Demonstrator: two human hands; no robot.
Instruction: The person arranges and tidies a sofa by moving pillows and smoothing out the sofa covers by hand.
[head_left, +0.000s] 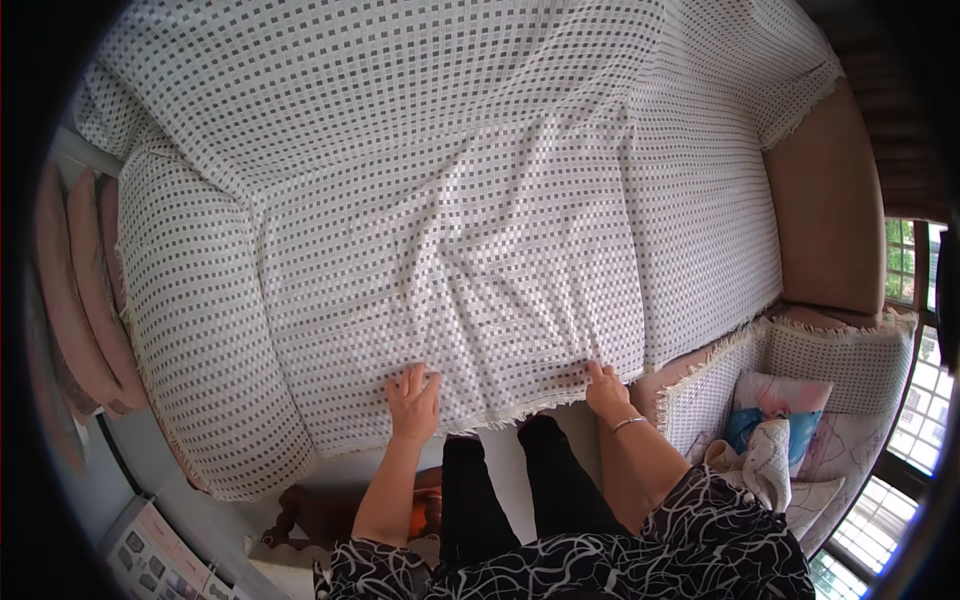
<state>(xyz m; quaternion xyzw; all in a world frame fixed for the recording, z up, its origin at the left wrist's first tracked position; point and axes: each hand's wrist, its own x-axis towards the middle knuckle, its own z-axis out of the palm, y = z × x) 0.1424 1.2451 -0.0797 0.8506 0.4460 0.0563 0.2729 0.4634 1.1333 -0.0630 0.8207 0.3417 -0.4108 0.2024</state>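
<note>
A white sofa cover (337, 255) with small dark squares and a fringed edge lies over a sofa's seat, back and left armrest. Folds run down the middle of the seat part. My left hand (414, 403) rests on the cover near its front edge, fingers spread and pointing away from me. At the seat's front right corner, my right hand (606, 388) touches the fringed edge with its thumb and fingers close together; whether cloth is pinched between them is not clear. A bracelet is on my right wrist.
Pink cushions (82, 292) stand beyond the left armrest. Brown upholstery (829, 202) shows at the right. Another covered seat at the lower right holds a pink and blue pillow (780, 405) and bunched cloth. Dark carved wooden furniture (322, 514) is behind my left arm. Windows line the right.
</note>
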